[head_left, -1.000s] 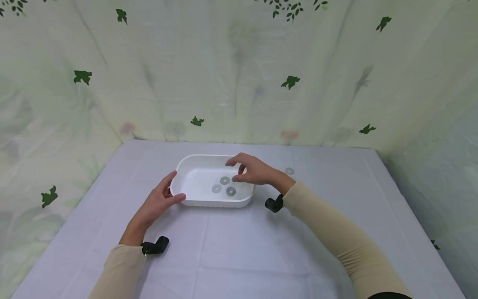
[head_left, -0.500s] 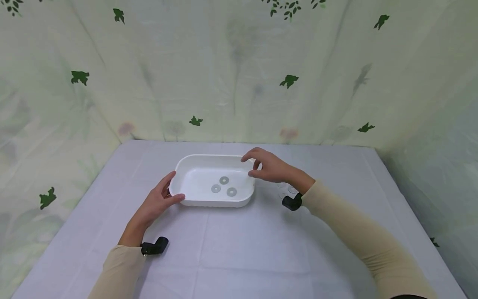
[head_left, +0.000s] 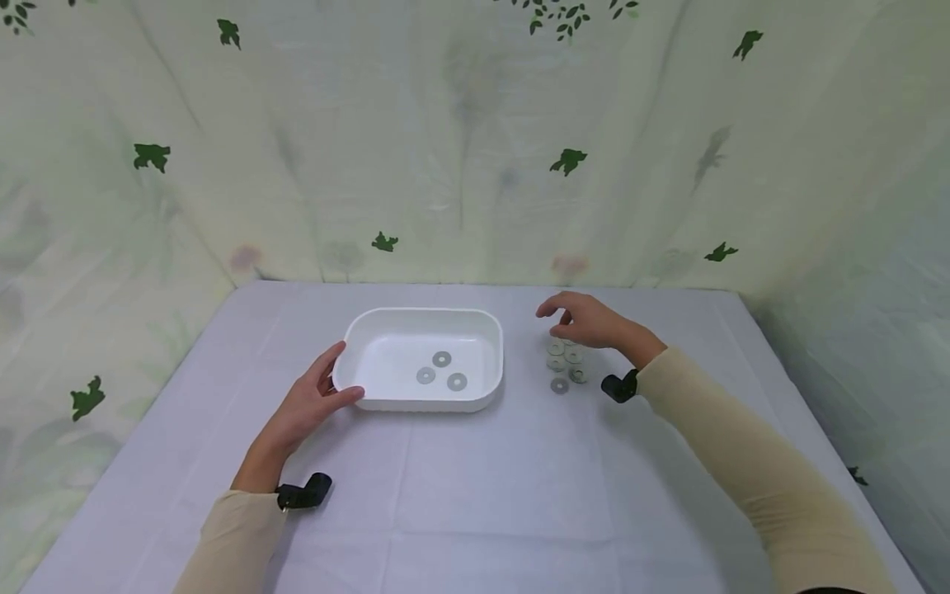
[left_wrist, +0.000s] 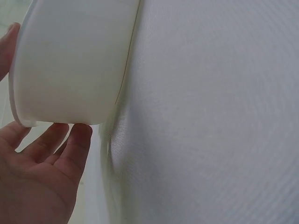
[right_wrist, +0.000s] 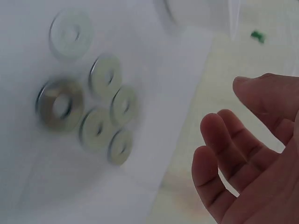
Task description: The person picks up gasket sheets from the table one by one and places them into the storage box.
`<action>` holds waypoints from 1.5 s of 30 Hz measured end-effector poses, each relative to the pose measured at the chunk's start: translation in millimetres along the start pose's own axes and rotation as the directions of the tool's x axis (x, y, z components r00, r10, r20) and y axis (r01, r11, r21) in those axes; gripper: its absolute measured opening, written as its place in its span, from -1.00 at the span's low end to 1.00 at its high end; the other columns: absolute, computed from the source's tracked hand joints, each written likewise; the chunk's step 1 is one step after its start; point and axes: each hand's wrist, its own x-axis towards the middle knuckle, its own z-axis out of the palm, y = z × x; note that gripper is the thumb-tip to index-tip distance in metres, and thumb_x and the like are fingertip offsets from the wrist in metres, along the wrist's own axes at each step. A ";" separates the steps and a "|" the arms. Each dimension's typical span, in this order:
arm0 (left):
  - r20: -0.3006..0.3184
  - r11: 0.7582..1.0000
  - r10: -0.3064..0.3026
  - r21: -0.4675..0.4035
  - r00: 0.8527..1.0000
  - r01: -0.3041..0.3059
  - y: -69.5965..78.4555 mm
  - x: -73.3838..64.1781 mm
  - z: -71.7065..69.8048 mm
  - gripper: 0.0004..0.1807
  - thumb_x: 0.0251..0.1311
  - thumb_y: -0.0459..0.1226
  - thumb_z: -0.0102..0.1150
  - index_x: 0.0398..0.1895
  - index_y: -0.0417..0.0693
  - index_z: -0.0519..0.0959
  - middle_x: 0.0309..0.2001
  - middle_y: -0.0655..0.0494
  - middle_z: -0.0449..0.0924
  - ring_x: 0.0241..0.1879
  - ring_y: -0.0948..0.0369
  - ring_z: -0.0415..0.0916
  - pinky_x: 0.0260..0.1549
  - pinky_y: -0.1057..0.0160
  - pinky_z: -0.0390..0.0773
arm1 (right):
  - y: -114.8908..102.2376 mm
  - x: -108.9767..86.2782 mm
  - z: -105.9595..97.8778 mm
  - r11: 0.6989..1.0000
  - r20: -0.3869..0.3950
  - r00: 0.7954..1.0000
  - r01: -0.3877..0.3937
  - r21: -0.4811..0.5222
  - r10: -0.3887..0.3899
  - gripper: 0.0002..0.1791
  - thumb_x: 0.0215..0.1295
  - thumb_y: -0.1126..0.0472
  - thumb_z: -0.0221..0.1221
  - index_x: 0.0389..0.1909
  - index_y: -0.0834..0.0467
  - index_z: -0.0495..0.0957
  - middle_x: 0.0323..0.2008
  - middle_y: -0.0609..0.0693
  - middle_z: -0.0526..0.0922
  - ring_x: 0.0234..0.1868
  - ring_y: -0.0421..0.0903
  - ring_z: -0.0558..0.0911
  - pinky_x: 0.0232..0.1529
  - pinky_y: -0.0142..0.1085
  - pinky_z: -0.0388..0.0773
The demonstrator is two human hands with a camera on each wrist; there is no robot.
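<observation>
In the head view, my left hand [head_left: 304,406] grips the left end of a white oblong tray [head_left: 423,405], thumb at the front corner and fingers along the side. The left wrist view has the fingertips against the tray's outer wall [left_wrist: 70,65]. Three flat metal washers lie apart on the tray floor, one of them a grey washer [head_left: 450,384]. To the right of the tray, my right hand [head_left: 594,322] hovers over several more washers [head_left: 558,391], fingers loosely bent and thumb apart. Nothing shows between those fingers in the right wrist view, where a brownish washer [right_wrist: 46,112] lies nearest.
A white cloth [head_left: 475,495] with fold lines covers the table. Behind it hangs a pale curtain [head_left: 416,148] with green leaf and bird shapes. Each wrist wears a black camera, such as the right wrist's camera [head_left: 618,388].
My right hand has left the tray, moving rightward over its rim to the loose washers on the cloth. Three washers lie uncovered in the tray. The left hand keeps its grip.
</observation>
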 end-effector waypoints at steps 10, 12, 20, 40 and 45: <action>0.005 1.000 -0.001 -0.016 1.000 0.001 -4.7 -1.5 -0.7 0.07 0.25 -0.13 0.32 0.62 0.06 -0.20 0.62 -0.14 -0.19 0.56 -0.16 -0.02 -0.11 0.77 0.30 | 54.8 7.2 1.3 0.993 -0.014 0.994 -0.104 0.058 0.105 -0.54 0.32 0.44 -0.08 0.20 0.25 0.53 0.17 0.25 0.58 0.21 0.18 0.51 0.23 0.05 0.43; 0.001 1.000 0.002 -0.015 1.000 -0.002 -4.4 -1.3 -1.1 0.07 0.25 -0.13 0.32 0.62 0.06 -0.20 0.62 -0.14 -0.19 0.56 -0.17 -0.02 -0.11 0.78 0.29 | 57.9 9.3 2.5 0.991 -0.001 0.993 -0.120 0.062 0.120 -0.49 0.27 0.47 -0.13 0.20 0.24 0.53 0.18 0.25 0.58 0.23 0.19 0.50 0.23 0.06 0.43; 0.004 1.000 0.004 -0.023 1.000 -0.004 -2.0 -0.8 -1.3 0.07 0.25 -0.13 0.32 0.62 0.08 -0.20 0.62 -0.12 -0.18 0.55 -0.15 -0.01 -0.10 0.77 0.30 | 66.8 16.5 11.4 0.984 0.046 0.984 -0.175 0.029 0.173 -0.52 0.20 0.41 0.01 0.13 0.17 0.60 0.14 0.26 0.55 0.18 0.19 0.48 0.23 0.06 0.37; 0.012 1.000 0.002 -0.012 1.000 -0.002 -0.1 0.6 -2.8 0.08 0.24 -0.13 0.33 0.63 0.09 -0.21 0.62 -0.11 -0.18 0.56 -0.15 -0.02 -0.11 0.77 0.28 | 71.1 20.2 22.9 0.977 -0.017 0.979 -0.202 -0.070 0.201 -0.68 0.24 0.35 0.17 0.01 0.10 0.50 -0.05 0.15 0.59 -0.08 0.05 0.51 0.00 -0.11 0.44; 0.009 1.000 -0.008 0.005 1.000 0.008 -0.9 1.7 -1.4 0.08 0.24 -0.12 0.33 0.63 0.08 -0.21 0.62 -0.13 -0.17 0.56 -0.16 -0.02 -0.11 0.77 0.28 | 72.6 13.8 20.9 0.982 -0.008 0.984 -0.177 -0.061 0.176 -0.63 0.25 0.37 0.15 0.09 0.14 0.56 0.00 0.16 0.63 -0.01 0.06 0.53 0.08 -0.06 0.46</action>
